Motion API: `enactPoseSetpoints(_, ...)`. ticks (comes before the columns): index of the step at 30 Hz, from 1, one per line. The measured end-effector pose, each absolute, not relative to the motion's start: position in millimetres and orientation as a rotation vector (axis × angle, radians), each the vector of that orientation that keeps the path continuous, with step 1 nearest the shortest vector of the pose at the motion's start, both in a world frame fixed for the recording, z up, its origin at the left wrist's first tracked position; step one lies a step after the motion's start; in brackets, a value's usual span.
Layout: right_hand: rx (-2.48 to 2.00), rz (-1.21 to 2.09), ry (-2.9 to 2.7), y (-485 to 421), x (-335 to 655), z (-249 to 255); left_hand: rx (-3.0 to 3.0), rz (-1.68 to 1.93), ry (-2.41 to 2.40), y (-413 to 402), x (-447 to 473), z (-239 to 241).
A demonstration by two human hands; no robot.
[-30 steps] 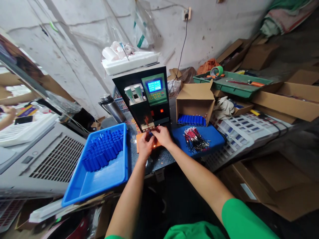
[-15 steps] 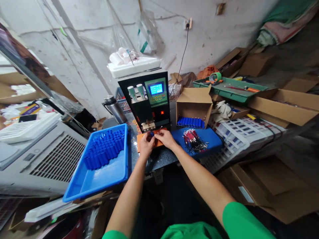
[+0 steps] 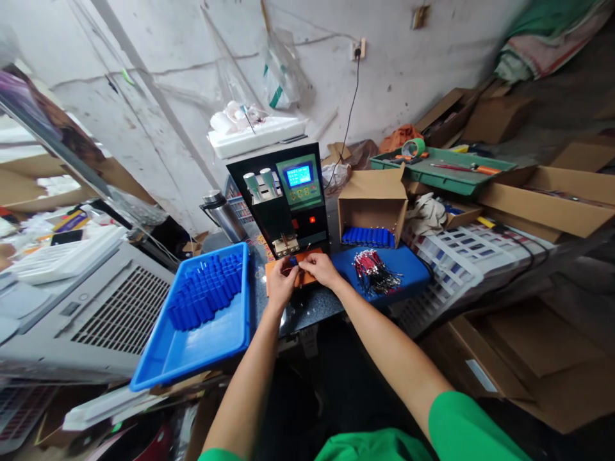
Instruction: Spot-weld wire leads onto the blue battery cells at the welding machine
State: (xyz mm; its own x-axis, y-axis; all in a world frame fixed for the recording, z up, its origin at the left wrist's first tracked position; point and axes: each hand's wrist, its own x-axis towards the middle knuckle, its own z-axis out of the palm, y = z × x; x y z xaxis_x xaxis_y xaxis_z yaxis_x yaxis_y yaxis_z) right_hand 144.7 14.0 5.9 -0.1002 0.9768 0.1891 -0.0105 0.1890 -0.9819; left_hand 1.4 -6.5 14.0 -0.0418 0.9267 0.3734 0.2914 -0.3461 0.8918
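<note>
Under the electrodes of a black spot welder (image 3: 288, 224) with a lit screen, my two hands are close together over an orange block (image 3: 271, 272). Pinched in my left hand (image 3: 281, 283) is a blue cylindrical battery cell (image 3: 293, 261), mostly covered by the fingers. My right hand (image 3: 319, 267) is closed at the cell's other side, on what looks like a thin wire lead with a pale tip showing above the fingers. To the right, a bundle of red and black wire leads (image 3: 375, 272) lies on a blue pad (image 3: 414, 269).
At left is a blue tray (image 3: 192, 365) of battery cells. A cardboard box (image 3: 372, 187) holding more cells stands right of the welder. A steel flask (image 3: 223, 216) stands behind the tray. Farther right are a green tray (image 3: 446, 173) of tools and a white plastic crate (image 3: 446, 262).
The camera view has shifted slightly. My hands stay together at the welder's front, with only small finger movement; the cell remains held.
</note>
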Motion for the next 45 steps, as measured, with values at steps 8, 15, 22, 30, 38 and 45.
enactPoseSetpoints(8,-0.984,1.247,-1.243,12,146,10,1.993,1.419,1.652,-60,-7,4)
enactPoseSetpoints(15,-0.937,1.256,-1.221,11,146,7,2.074,1.335,1.719,-63,1,1)
enactPoseSetpoints(22,-0.895,1.346,-1.381,10,154,9,1.865,1.299,1.645,-51,-3,5)
enactPoseSetpoints(30,-0.806,1.420,-1.558,14,161,9,1.765,1.177,1.491,-33,-6,14)
enactPoseSetpoints(38,-0.826,1.445,-1.548,15,162,11,1.862,1.155,1.438,-30,-6,10)
enactPoseSetpoints(45,-0.840,1.550,-1.427,10,165,18,1.872,1.307,1.490,-8,-10,8)
